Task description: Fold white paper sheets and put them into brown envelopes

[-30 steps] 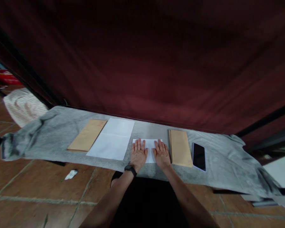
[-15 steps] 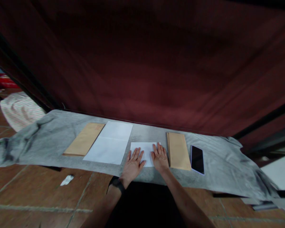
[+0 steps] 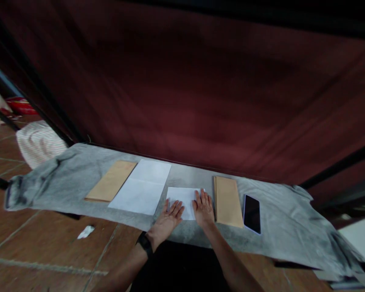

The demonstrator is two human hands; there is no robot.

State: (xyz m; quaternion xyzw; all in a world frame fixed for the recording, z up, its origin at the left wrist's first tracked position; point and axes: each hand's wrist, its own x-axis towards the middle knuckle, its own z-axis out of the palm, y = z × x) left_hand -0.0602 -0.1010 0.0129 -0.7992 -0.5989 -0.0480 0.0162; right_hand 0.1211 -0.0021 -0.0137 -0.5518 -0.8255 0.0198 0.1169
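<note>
A folded white sheet of paper (image 3: 187, 202) lies flat on the grey cloth in front of me. My left hand (image 3: 168, 219) rests on its lower left part, fingers stretched out. On its right side lies my right hand (image 3: 203, 209), flat with the fingers extended. Left of them is a larger white sheet (image 3: 142, 186) with a crease across its middle. Beyond that lies a stack of brown envelopes (image 3: 111, 180). Just right of my right hand is another brown envelope stack (image 3: 228, 201), and beside it a phone (image 3: 252, 214) with a dark screen.
The grey cloth (image 3: 79, 178) covers a long, narrow bench against a dark red fabric wall (image 3: 182, 101). A striped cloth (image 3: 41, 142) hangs at the far left. A crumpled white tissue (image 3: 85, 232) lies on the tiled floor (image 3: 48, 243).
My left hand has slid slightly down and left on the folded sheet, uncovering more of it. My right hand stays flat on the sheet. The view has shifted a little.
</note>
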